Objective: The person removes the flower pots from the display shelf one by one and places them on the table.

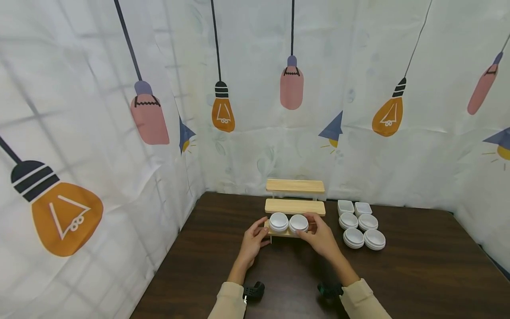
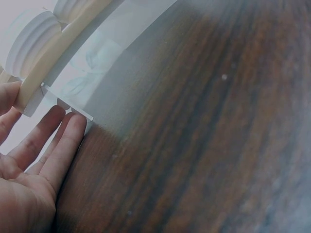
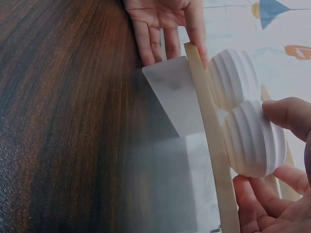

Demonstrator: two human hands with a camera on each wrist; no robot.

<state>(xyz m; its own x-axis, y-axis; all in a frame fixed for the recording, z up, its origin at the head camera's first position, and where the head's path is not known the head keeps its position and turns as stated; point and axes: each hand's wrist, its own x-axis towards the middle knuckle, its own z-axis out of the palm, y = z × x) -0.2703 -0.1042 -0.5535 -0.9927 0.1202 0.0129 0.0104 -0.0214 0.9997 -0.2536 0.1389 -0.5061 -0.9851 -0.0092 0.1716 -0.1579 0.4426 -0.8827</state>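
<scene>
Two short stacks of white ridged round bowls stand side by side on the lowest wooden step of a tiered stand [image 1: 295, 207]. My right hand [image 1: 320, 235] pinches the right bowl stack [image 1: 298, 223], thumb at the rim and fingers on the far side, as the right wrist view shows. Beside the left bowl stack [image 1: 278, 221], my left hand [image 1: 252, 241] is at the end of the step. Its fingers are fairly straight, with some beside the clear side panel [image 3: 170, 92] under the wooden board [image 3: 210, 131]. The stacks sit close together on the board.
To the right of the stand, on the dark wooden table [image 1: 430, 261], are several more round bowl stacks [image 1: 375, 239]. Behind them are two square white dishes [image 1: 345, 207]. The stand's two upper steps rise at the back, near a patterned curtain [image 1: 255, 150].
</scene>
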